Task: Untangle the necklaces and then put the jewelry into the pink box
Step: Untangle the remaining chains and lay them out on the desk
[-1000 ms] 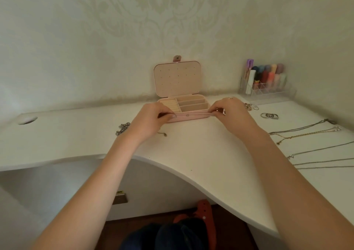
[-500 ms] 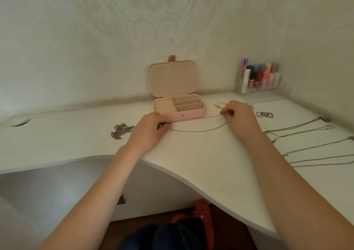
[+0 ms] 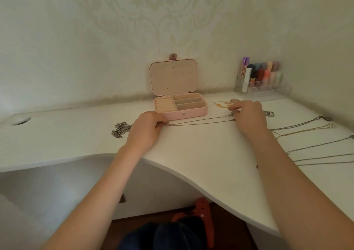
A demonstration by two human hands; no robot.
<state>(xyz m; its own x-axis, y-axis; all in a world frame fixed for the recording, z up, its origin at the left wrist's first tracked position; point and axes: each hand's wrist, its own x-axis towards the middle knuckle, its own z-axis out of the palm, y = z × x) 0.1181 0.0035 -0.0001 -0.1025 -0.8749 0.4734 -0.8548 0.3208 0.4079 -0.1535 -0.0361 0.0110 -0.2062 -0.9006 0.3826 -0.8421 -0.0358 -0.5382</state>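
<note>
A thin dark necklace [image 3: 201, 121] lies stretched in two strands on the white desk [image 3: 201, 154], just in front of the open pink box [image 3: 193, 112]. My left hand [image 3: 146, 129] pinches its left end, and my right hand [image 3: 249, 115] pinches its right end. The box's lid stands upright and its beige compartments look empty. A bunched silver chain [image 3: 120, 129] lies left of my left hand. Gold and pink jewelry [image 3: 223, 103] sits behind my right hand.
Several untangled necklaces [image 3: 314, 142] lie in rows at the desk's right side. A ring [image 3: 269, 113] rests beside my right hand. A clear organizer with cosmetics [image 3: 262, 79] stands in the back right corner. A round cable hole [image 3: 20, 120] is at the far left.
Both hands pulled the necklace back from the box and down onto the desk, then drew it out taut; my right hand moved further right.
</note>
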